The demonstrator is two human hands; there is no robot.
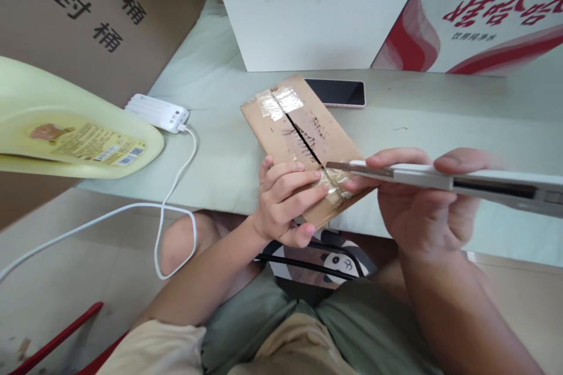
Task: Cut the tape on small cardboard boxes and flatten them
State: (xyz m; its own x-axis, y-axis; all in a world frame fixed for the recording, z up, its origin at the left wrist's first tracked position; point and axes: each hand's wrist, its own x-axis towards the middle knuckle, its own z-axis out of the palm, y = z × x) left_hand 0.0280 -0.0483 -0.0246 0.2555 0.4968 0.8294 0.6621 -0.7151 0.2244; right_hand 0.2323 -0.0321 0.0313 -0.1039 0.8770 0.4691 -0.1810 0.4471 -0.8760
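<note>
Gripping right hand [424, 211]: fingers round knife [422, 176], centre-right.
Left hand [285, 202]: grasping box [341, 135], centre.
Blade [376, 171]: near left fingertips [314, 176]; slipping on tape [334, 193] could cut them.

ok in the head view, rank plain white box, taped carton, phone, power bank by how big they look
1. Plain white box, cut off by the top edge
2. Taped carton, partly under the hands
3. Phone and power bank: too alike to rank; the carton hides part of the phone
</note>
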